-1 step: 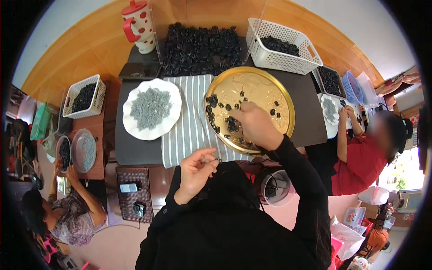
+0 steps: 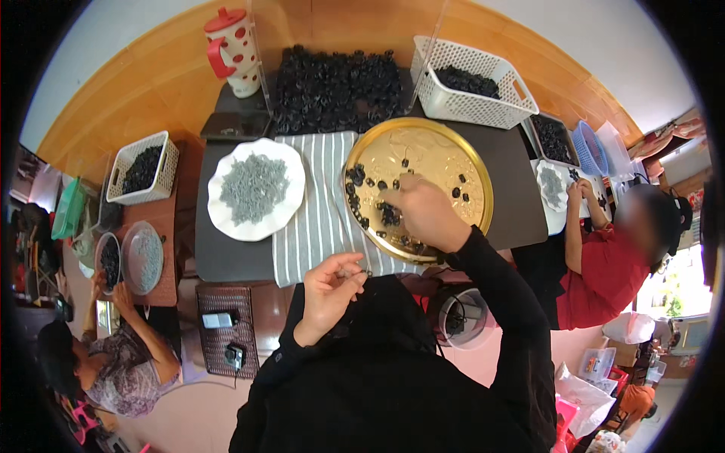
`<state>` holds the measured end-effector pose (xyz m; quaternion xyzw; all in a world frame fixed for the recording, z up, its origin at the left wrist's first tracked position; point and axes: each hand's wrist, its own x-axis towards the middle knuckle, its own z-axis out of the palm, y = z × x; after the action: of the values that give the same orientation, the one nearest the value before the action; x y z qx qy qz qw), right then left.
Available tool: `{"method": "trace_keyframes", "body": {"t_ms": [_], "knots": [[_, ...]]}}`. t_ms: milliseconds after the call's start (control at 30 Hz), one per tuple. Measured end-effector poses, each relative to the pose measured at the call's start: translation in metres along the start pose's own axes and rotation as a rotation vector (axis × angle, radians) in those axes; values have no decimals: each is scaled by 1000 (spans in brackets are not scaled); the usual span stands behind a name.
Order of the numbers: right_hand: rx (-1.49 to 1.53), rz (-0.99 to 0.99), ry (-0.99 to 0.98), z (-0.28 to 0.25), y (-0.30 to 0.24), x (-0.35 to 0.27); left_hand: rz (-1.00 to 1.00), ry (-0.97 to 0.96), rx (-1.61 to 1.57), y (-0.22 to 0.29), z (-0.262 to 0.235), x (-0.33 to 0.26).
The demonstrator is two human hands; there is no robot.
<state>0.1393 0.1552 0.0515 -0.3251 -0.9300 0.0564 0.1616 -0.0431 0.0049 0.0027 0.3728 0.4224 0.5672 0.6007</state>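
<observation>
My right hand (image 2: 434,217) is over the round gold tray (image 2: 461,138), fingers curled down among small black parts (image 2: 390,215). Whether anything is between those fingertips is hidden. In front of the table's near edge, my left hand (image 2: 323,296) is turned palm up, thumb and fingers pinched on a small dark piece (image 2: 368,273) too small to name. More black parts lie along the tray's left side, and a few at its right. Left of the tray, on a striped cloth (image 2: 317,226), sits part of a white wavy-rimmed plate (image 2: 219,215) heaped with small grey pieces (image 2: 254,189).
A pile of black ring-like parts (image 2: 340,87) stands at the back, beside a spotted tumbler (image 2: 236,53) with a red lid. A white basket (image 2: 468,106) of black parts is at back right. People (image 2: 612,257) work at left and right. A clear bin (image 2: 464,325) stands below.
The whole view has shifted very slightly, with the table sitting a little lower. Both hands keep nearly the same places and poses.
</observation>
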Motion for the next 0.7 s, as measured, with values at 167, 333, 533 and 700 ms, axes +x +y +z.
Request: {"method": "trace_keyframes", "body": {"t_ms": [167, 333, 533, 700], "knots": [[-56, -14, -60, 16, 6, -1, 15, -6, 4, -6, -2, 0], [77, 30, 5, 7, 1, -16, 42, -4, 4, -4, -3, -7], [577, 84, 175, -6, -56, -36, 33, 63, -17, 8, -15, -15], [65, -113, 336, 40, -87, -22, 94, 191, -60, 3, -32, -20]]}}
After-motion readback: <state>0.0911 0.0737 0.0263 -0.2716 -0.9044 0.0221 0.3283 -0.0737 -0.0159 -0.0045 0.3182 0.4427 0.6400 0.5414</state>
